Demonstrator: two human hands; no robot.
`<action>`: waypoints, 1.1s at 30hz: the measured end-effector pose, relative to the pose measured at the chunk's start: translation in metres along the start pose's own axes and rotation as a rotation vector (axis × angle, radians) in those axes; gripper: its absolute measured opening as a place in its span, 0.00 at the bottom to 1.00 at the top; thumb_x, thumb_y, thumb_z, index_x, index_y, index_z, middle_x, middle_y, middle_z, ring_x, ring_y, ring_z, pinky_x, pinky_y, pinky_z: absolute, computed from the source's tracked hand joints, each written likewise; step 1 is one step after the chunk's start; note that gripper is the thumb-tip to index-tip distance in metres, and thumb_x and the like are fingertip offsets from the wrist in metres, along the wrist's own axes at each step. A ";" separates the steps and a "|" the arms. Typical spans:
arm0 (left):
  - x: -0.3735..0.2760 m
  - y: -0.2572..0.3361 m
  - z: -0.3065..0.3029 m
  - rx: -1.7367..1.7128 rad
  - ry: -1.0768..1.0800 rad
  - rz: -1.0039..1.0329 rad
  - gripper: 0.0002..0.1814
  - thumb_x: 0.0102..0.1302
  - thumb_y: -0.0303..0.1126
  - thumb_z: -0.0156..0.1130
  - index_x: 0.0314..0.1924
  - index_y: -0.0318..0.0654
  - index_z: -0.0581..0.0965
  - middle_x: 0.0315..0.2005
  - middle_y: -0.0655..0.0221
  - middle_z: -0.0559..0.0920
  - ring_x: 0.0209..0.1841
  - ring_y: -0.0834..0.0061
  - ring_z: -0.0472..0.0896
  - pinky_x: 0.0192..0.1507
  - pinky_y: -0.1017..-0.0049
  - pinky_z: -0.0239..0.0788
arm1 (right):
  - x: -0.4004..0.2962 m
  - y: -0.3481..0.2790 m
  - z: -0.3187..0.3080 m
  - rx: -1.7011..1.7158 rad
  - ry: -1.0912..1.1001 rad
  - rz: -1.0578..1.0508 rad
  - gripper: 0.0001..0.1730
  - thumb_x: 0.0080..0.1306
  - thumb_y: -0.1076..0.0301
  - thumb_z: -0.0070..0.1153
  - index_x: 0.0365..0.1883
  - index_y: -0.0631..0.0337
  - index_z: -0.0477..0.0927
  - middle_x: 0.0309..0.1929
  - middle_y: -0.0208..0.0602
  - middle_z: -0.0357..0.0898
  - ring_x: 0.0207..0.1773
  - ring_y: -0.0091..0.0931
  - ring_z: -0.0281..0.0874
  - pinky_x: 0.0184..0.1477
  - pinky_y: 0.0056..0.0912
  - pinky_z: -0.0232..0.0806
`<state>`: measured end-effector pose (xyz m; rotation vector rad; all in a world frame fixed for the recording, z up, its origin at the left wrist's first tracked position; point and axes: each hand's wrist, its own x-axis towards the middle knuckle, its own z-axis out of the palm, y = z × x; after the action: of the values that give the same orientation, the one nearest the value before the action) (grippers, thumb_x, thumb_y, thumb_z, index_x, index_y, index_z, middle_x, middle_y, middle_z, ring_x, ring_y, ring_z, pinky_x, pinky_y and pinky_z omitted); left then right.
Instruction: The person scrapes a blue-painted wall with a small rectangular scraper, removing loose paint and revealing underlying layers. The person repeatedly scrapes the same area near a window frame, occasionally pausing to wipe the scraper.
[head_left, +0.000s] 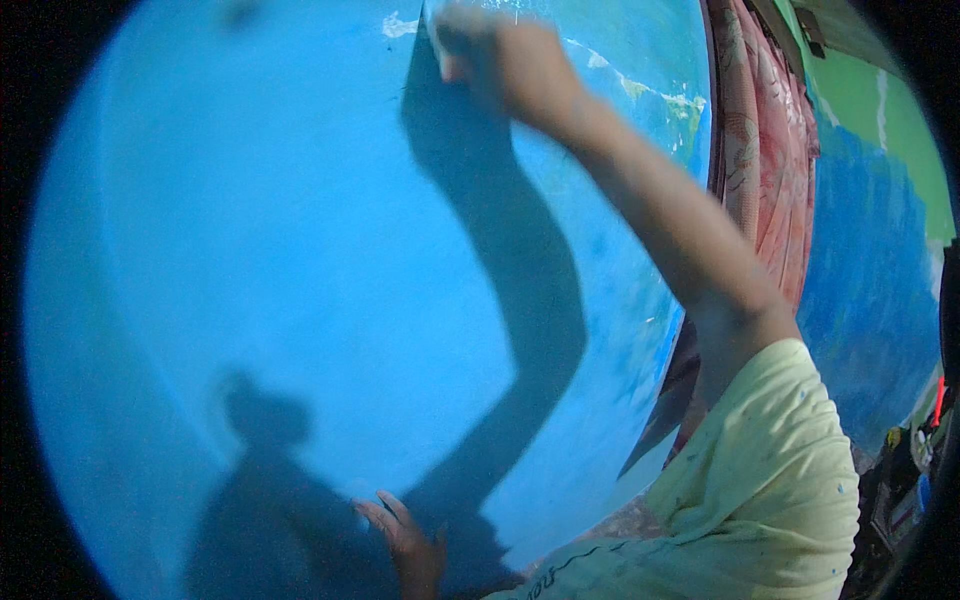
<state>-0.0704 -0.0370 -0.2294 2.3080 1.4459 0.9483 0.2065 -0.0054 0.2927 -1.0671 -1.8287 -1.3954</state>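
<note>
Before me stands a wall covered in bright blue paint. My right hand, blurred, is raised to its upper part, beside chipped whitish patches. The fingers look curled; whether they hold something is hidden by blur and the hand itself. Low in the picture, my left hand is held up at the wall with fingers apart and nothing in it. I cannot tell if its fingertips touch the surface. Shadows of my arm and head fall across the blue paint.
Pink patterned curtains hang right of the wall's edge. Beyond them, another wall shows uneven blue paint over green. Assorted items are piled at the lower right, too dim to name. My pale yellow shirt sleeve fills the near right.
</note>
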 end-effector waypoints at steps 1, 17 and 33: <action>0.002 0.002 -0.003 0.000 -0.003 0.001 0.67 0.53 0.35 0.81 0.76 0.18 0.39 0.73 0.19 0.29 0.77 0.23 0.25 0.78 0.35 0.32 | -0.034 -0.020 0.019 -0.149 0.265 -0.163 0.23 0.61 0.69 0.67 0.56 0.51 0.82 0.58 0.45 0.83 0.62 0.45 0.81 0.61 0.50 0.76; 0.003 -0.006 0.003 -0.034 -0.019 -0.006 0.69 0.52 0.36 0.82 0.76 0.20 0.37 0.73 0.20 0.27 0.76 0.21 0.23 0.77 0.35 0.29 | -0.053 -0.064 0.016 -0.060 0.144 -0.113 0.36 0.59 0.67 0.69 0.67 0.55 0.74 0.70 0.47 0.72 0.72 0.48 0.69 0.74 0.50 0.63; 0.000 -0.008 -0.001 -0.034 -0.030 -0.004 0.67 0.55 0.37 0.80 0.77 0.21 0.38 0.73 0.19 0.28 0.76 0.21 0.23 0.75 0.32 0.32 | -0.042 -0.091 0.031 -0.076 0.395 -0.188 0.23 0.62 0.61 0.66 0.56 0.55 0.79 0.53 0.51 0.82 0.58 0.47 0.80 0.59 0.53 0.71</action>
<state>-0.0772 -0.0335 -0.2329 2.2843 1.4112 0.9262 0.1490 0.0031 0.2058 -0.6075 -1.6246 -1.6604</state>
